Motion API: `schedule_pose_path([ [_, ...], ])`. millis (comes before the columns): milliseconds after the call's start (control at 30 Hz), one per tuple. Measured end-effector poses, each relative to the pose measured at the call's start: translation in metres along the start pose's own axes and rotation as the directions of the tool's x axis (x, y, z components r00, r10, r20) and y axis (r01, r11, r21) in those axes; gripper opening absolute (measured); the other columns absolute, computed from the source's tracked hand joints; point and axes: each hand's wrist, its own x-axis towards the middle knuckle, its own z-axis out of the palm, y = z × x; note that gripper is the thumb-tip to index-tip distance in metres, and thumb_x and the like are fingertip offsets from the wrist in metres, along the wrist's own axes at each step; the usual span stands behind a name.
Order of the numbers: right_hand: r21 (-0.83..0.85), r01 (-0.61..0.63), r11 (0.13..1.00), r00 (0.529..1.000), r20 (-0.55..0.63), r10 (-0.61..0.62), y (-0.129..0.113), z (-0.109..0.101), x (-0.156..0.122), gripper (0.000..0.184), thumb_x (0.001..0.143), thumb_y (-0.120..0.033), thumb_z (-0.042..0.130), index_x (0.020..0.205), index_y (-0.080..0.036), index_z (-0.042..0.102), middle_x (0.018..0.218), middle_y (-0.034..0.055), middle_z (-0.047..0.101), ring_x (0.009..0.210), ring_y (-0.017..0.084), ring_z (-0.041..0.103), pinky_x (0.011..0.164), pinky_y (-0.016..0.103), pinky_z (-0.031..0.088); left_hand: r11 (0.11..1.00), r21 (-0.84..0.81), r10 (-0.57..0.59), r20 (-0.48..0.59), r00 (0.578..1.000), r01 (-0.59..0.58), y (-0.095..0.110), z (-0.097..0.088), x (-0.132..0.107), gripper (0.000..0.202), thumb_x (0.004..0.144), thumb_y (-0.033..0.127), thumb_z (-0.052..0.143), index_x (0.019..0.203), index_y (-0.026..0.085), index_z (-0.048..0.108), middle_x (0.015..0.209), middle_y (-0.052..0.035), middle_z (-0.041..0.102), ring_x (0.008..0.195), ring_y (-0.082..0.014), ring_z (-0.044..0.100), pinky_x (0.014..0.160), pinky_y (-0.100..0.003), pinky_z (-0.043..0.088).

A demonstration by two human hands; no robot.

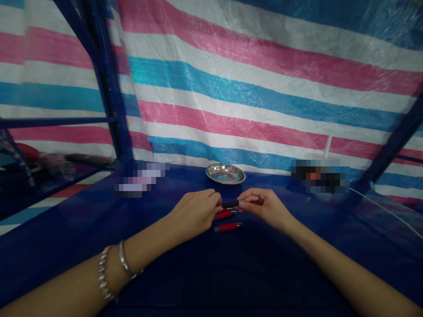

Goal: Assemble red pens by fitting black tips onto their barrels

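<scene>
Between my two hands a black pen point(230, 204) is held level above the blue tabletop. The fingers of my left hand point(200, 209) close on its left end, and my right hand point(262, 206) pinches its silver tip at the right. Just below the pen lies a red pen point(225, 214), partly hidden by my left hand. Nearer to me, a second red pen point(228, 227) rests on the table, apart from both hands. Beyond my hands stands a shallow round metal dish point(225, 174).
The blue table point(205, 273) runs back to a striped plastic sheet point(231, 88). Blurred-out items lie at the back left point(141, 178) and back right point(319, 176). A white cable point(386, 209) trails off to the right. Blue metal posts point(110, 97) frame the sides.
</scene>
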Motion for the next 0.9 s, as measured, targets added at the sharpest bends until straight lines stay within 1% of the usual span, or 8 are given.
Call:
schedule_pose_path([
  [200, 0.029, 0.023, 0.999, 1.0, -0.022, -0.022, -0.0013, 0.0009, 0.0003, 0.018, 0.063, -0.025, 0.064, 0.075, -0.015, 0.056, 0.066, 0.0003, 0.062, 0.062, 0.01, 0.058, 0.06, 0.022, 0.043, 1.0, -0.017, -0.005, 0.003, 1.0, 0.005, -0.0006, 0.0014, 0.0001, 0.014, 0.082, 0.022, 0.037, 0.085, 0.018, 0.051, 0.082, -0.0008, 0.055, 0.074, -0.012, 0.054, 0.06, -0.021, 0.038],
  [333, 0.0, 0.039, 0.999, 0.999, -0.034, -0.039, -0.0013, 0.0006, 0.0002, 0.018, 0.063, -0.024, 0.064, 0.075, -0.015, 0.056, 0.068, 0.0002, 0.062, 0.063, 0.01, 0.058, 0.059, 0.022, 0.043, 1.0, -0.028, -0.008, 0.005, 1.0, 0.008, -0.0011, 0.0022, 0.0003, 0.015, 0.083, 0.023, 0.036, 0.084, 0.018, 0.051, 0.083, -0.0009, 0.055, 0.075, -0.0122, 0.054, 0.061, -0.022, 0.038],
  [467, -0.022, 0.043, 0.999, 0.999, -0.027, -0.044, -0.0011, 0.0005, -0.0005, 0.018, 0.065, -0.028, 0.062, 0.076, -0.015, 0.055, 0.067, 0.0007, 0.061, 0.063, 0.01, 0.057, 0.06, 0.023, 0.043, 0.999, -0.039, -0.014, 0.021, 1.0, 0.015, 0.0001, 0.0, 0.0005, 0.015, 0.082, 0.023, 0.037, 0.084, 0.018, 0.051, 0.083, -0.0016, 0.055, 0.076, -0.013, 0.054, 0.061, -0.022, 0.039],
  [600, -0.082, 0.061, 0.995, 0.998, -0.007, -0.062, -0.0012, 0.0003, -0.0005, 0.019, 0.07, -0.032, 0.057, 0.076, -0.015, 0.054, 0.067, 0.0021, 0.061, 0.062, 0.01, 0.056, 0.06, 0.023, 0.043, 0.999, -0.036, -0.011, 0.013, 1.0, 0.012, 0.0013, -0.0009, 0.0005, 0.014, 0.082, 0.021, 0.038, 0.083, 0.017, 0.051, 0.083, -0.0016, 0.055, 0.076, -0.0131, 0.054, 0.061, -0.022, 0.039],
  [733, -0.141, 0.066, 0.988, 0.998, 0.029, -0.062, -0.0025, -0.0003, -0.0003, 0.023, 0.074, -0.036, 0.053, 0.075, -0.013, 0.054, 0.067, 0.0032, 0.061, 0.058, 0.01, 0.055, 0.058, 0.022, 0.043, 1.0, -0.027, -0.008, -0.006, 1.0, 0.008, 0.0008, 0.0001, 0.0005, 0.014, 0.081, 0.021, 0.038, 0.083, 0.017, 0.051, 0.082, -0.0016, 0.055, 0.074, -0.012, 0.054, 0.061, -0.021, 0.038],
  [900, -0.241, 0.073, 0.968, 0.997, 0.043, -0.064, -0.0033, -0.0011, -0.0004, 0.029, 0.077, -0.04, 0.048, 0.071, -0.013, 0.054, 0.065, 0.0035, 0.06, 0.057, 0.009, 0.052, 0.056, 0.02, 0.041, 1.0, 0.007, 0.006, -0.003, 1.0, -0.006, 0.0009, -0.0002, 0.0005, 0.016, 0.082, 0.022, 0.036, 0.084, 0.018, 0.051, 0.08, -0.0014, 0.055, 0.073, -0.0125, 0.054, 0.059, -0.021, 0.038],
])
